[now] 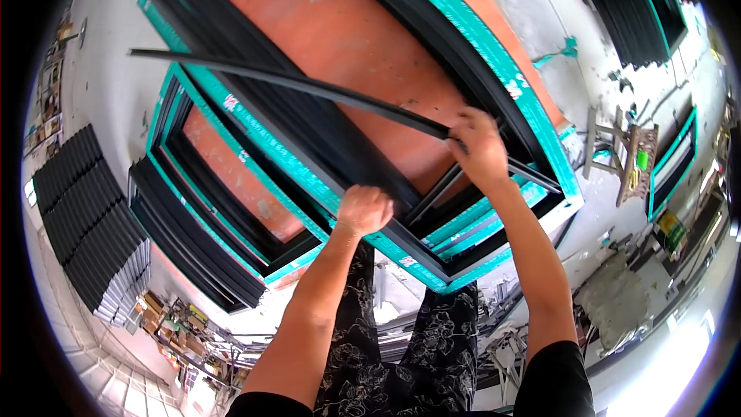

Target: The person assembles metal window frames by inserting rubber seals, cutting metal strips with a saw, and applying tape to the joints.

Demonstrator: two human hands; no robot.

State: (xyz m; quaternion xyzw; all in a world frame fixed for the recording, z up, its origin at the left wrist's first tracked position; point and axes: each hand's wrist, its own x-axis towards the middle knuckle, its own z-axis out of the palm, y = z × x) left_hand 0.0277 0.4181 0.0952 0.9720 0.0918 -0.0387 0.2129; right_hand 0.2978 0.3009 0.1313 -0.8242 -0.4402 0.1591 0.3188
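A long, thin black strip (pixel 347 96) slants over the large window frame, its far end reaching past the frame's left side. My right hand (pixel 478 147), slightly blurred, is closed around the strip near its right end. Black inside and covered with green film on its face, the large frame (pixel 455 11) lies in front of me on an orange-red surface (pixel 332 15). At the frame's near left rail my left hand (pixel 366 210) is curled into a fist. Whatever its fingers hold, if anything, is hidden. Short black bars lie inside the frame's near right corner.
To the left lies a smaller green-and-black frame (pixel 231 224), with stacked black profiles (pixel 93 224) beyond it. More dark profiles (pixel 617 8) lie at the upper right. A wooden stool (pixel 639 162) stands at right, beside another green-edged frame (pixel 673 162). Scrap and tools clutter the near floor.
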